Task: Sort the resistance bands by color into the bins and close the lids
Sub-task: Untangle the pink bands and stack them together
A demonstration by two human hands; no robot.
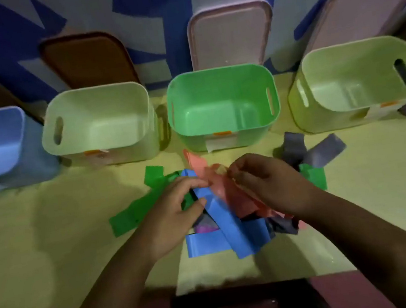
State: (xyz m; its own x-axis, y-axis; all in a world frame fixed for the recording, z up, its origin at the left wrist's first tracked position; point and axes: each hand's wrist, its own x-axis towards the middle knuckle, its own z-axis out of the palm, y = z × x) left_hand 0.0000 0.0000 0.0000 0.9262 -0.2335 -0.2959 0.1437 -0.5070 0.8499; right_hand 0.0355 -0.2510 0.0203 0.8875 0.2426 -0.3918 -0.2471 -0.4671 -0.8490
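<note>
Fingers (233,173) pinch pink band (225,197) above pile.

bins (225,124): smooth plastic | bands (228,224): matt rubbery | table (52,240): matt

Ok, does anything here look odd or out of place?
Nothing damaged or spilled. The bands lie in a tangled heap, with both hands, left and right, in it. All bins are empty, and the lids lean against the wall behind.
</note>
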